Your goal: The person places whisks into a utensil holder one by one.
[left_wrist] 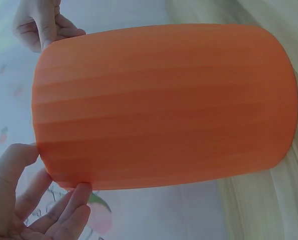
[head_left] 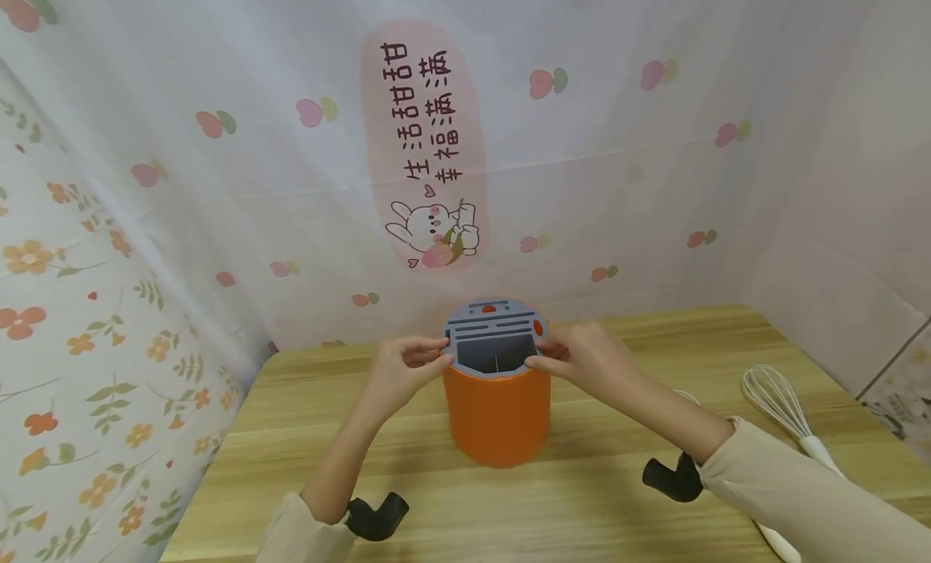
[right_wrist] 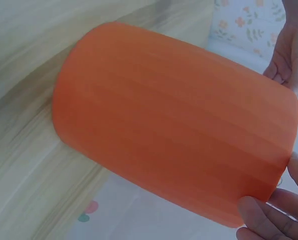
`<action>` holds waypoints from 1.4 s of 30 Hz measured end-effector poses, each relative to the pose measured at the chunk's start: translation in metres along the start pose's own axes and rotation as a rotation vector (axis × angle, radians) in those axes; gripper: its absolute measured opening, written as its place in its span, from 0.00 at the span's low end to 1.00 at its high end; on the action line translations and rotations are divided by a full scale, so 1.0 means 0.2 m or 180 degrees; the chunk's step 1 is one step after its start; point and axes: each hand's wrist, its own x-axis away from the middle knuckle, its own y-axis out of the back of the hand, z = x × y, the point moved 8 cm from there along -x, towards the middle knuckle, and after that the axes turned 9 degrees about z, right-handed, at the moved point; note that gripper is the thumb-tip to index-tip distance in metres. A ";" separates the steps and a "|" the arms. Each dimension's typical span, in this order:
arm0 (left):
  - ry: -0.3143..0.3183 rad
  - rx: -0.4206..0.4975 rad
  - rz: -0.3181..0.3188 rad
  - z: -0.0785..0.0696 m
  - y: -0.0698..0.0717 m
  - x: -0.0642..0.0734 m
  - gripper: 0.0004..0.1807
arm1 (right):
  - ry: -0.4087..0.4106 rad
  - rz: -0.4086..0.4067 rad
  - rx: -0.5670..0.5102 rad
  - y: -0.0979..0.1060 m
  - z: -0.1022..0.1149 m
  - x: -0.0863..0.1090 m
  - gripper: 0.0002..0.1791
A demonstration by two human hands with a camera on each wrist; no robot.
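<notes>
As the head view shows, an orange container point(head_left: 499, 422) stands upright on the wooden table point(head_left: 327, 434), between both hands and near the table's back edge. The left hand point(head_left: 398, 376) grips its upper rim on the left, thumb and bent fingers only slightly parted; the right hand point(head_left: 591, 359) grips the opposite side in like manner. Whether the fingertips bear on the orange wall alone or also on the grey insert point(head_left: 494, 326) cannot be determined. Said insert, seated in the container's top, has several narrow slots and, toward the front, a dark compartment point(head_left: 476, 356) with a thin divider. To the right lies a wire whisk point(head_left: 781, 397) with a white handle; a second white handle point(head_left: 780, 544) is partly concealed by the right sleeve point(head_left: 807, 490). Behind the table hangs a printed curtain point(head_left: 618, 183).
</notes>
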 end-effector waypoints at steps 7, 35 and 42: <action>-0.0144 0.0008 0.0138 -0.06 -0.10 0.02 0.14 | -0.0045 0.0011 -0.0010 0.05 0.00 0.13 0.12; -0.0400 -0.0373 0.0128 -0.19 -0.26 0.17 0.09 | 0.0026 -0.0130 0.0114 0.14 0.04 0.38 0.15; -0.0444 -0.0402 0.0117 -0.20 -0.27 0.19 0.09 | 0.0128 -0.0189 0.0108 0.16 0.05 0.41 0.14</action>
